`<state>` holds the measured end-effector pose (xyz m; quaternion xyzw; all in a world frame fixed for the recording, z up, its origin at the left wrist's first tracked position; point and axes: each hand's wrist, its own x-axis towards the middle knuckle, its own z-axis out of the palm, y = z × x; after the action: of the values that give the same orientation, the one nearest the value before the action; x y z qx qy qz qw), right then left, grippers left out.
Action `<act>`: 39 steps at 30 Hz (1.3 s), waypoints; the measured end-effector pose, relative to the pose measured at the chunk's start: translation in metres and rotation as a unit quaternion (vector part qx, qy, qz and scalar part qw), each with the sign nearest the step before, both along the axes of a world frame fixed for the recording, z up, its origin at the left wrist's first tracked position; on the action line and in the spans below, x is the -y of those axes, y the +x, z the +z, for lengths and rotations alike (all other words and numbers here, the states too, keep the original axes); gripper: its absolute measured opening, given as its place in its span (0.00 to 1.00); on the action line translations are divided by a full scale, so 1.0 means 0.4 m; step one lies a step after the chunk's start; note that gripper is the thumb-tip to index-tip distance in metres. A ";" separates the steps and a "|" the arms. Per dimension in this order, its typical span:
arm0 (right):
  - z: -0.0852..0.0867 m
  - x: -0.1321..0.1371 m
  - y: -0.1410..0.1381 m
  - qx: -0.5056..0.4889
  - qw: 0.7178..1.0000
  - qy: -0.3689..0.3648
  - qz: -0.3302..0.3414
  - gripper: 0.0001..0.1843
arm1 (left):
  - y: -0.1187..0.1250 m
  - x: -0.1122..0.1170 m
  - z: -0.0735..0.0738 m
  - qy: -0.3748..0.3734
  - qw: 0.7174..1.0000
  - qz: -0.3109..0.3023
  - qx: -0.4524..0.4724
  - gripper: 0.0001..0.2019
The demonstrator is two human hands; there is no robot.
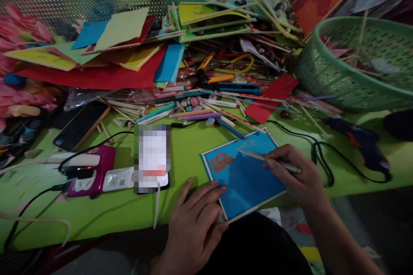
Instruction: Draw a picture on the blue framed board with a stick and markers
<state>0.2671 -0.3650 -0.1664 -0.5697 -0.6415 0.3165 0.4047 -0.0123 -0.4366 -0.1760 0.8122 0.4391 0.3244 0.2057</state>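
While the right hand (298, 176) pinches a slim silver tool (274, 161) between thumb and fingers, the tool's long axis runs up and to the left, with its tip over the far edge of a blue card (248, 184) framed in wooden sticks. An orange cut-out (221, 162) sits on the card just left of the tip. The left hand (196, 219), fingers spread flat, presses the card's near left corner onto the green counter (187, 146). A blue glue gun (361, 142) lies well to the right, with a green basket (355, 64) beyond it

phone (152, 159) screen: pixelated | basket (338, 81): cut by right edge | blue card (248, 180) corner: under left hand (193, 219)
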 end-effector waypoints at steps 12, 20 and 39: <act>0.002 0.022 0.056 -0.059 0.994 -0.017 -0.091 0.09 | -0.011 -0.004 0.006 -0.017 0.998 -0.039 -0.056 0.04; -0.016 0.013 0.068 -0.053 0.997 -0.028 -0.039 0.12 | -0.009 0.005 -0.002 -0.023 0.998 -0.017 -0.061 0.05; -0.001 0.000 0.051 0.001 1.000 -0.011 0.001 0.10 | -0.010 0.003 0.002 -0.024 0.997 -0.017 -0.067 0.05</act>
<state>0.2875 -0.3650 -0.1669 -0.5736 -0.6388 0.3237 0.3977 -0.0162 -0.4378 -0.1751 0.8341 0.4458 0.2557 0.2004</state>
